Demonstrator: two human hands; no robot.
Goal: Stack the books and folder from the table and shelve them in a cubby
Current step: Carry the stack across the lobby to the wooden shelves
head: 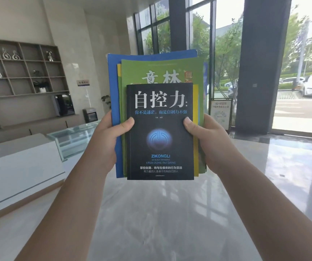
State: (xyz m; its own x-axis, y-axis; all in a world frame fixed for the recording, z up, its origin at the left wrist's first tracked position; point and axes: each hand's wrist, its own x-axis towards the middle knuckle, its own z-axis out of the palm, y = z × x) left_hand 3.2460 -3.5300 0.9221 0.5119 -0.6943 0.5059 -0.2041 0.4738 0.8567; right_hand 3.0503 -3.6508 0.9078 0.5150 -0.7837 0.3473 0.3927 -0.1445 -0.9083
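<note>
I hold a stack of books in front of me, lifted above the floor. A black book point(160, 144) with white and blue lettering lies on top. Under it sits a green magazine point(160, 70), with a yellow edge showing at the right, and a blue folder point(113, 87) at the bottom. My left hand point(107, 138) grips the stack's left side, thumb on the black cover. My right hand point(207, 140) grips the right side the same way. The wall shelf with cubbies point(19, 72) stands far off at the left.
A white counter point(19, 166) runs along the left with a glass display case point(74, 136) behind it. A polished grey floor point(170, 213) stretches ahead. Dark pillars and tall windows fill the right, with a standing sign point(220, 113) near them.
</note>
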